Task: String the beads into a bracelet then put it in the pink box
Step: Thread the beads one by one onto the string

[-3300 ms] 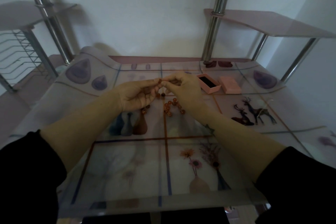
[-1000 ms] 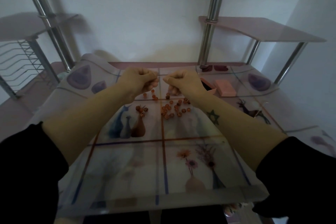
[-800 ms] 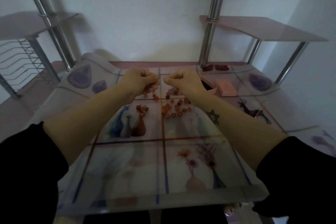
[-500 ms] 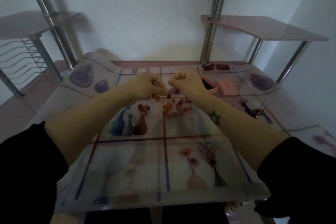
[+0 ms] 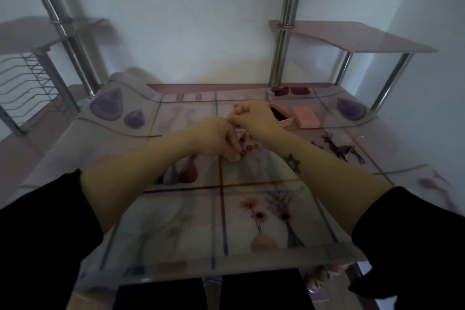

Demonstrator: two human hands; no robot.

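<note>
Several small reddish-brown beads [image 5: 249,147] lie loose on the glass table [image 5: 221,221], partly hidden under my hands. My left hand [image 5: 216,138] is lowered onto the bead pile, its fingertips pinched together against a bead at the pile's near edge. My right hand [image 5: 255,118] hovers just behind it, thumb and forefinger pinched shut on the thin string, which is barely visible. The open pink box [image 5: 281,115] with a dark lining stands right of my right hand, and its pink lid [image 5: 305,119] lies beside it.
The table top shows printed vases, flowers and deer. Chrome posts [image 5: 283,40] rise at the back left and right, carrying a pink shelf [image 5: 352,38] at the right. A wire rack [image 5: 27,83] stands at far left.
My hands were raised and pulled apart a second ago. Since then they came together, and my left hand dropped onto the beads while the right stayed pinched above.
</note>
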